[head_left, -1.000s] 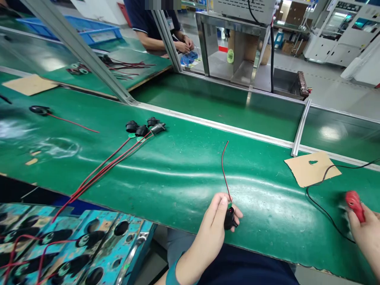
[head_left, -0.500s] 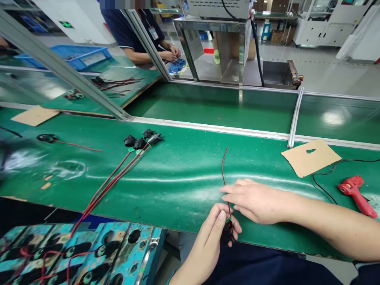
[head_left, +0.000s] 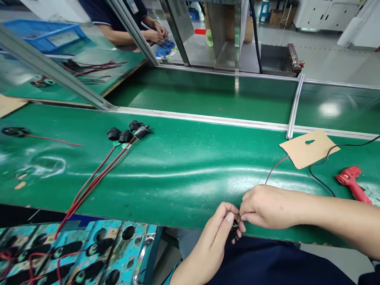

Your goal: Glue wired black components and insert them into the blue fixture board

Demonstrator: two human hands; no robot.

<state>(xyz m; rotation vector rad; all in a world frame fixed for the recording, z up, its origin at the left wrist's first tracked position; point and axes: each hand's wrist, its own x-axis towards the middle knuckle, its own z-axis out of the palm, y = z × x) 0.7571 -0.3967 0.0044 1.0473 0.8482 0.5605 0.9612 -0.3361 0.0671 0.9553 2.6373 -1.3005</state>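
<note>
My left hand point(head_left: 209, 239) is closed round a small black round part point(head_left: 234, 225) at the table's front edge. Much of that part is hidden by the fingers. My right hand point(head_left: 264, 208) touches it from the right, thumb and forefinger pinching a red wire point(head_left: 276, 167) close to the part. The wire's free end sticks out beyond the right knuckles toward a piece of cardboard point(head_left: 298, 152). Farther left on the green table lies a cluster of black round parts point(head_left: 125, 137) with long red wires point(head_left: 92, 182).
At the lower left, a teal fixture point(head_left: 126, 253) holds several black parts with red wires. A red hand tool point(head_left: 350, 178) and black cord lie right. Another black part point(head_left: 13, 132) is far left. Metal rails point(head_left: 190, 115) border the table; behind them a co-worker's hands point(head_left: 157, 33) handle something blue.
My right hand has gone from spread fingers over the wire to a pinch beside the part. The wire has swung from pointing away to leaning right. The view has shifted.
</note>
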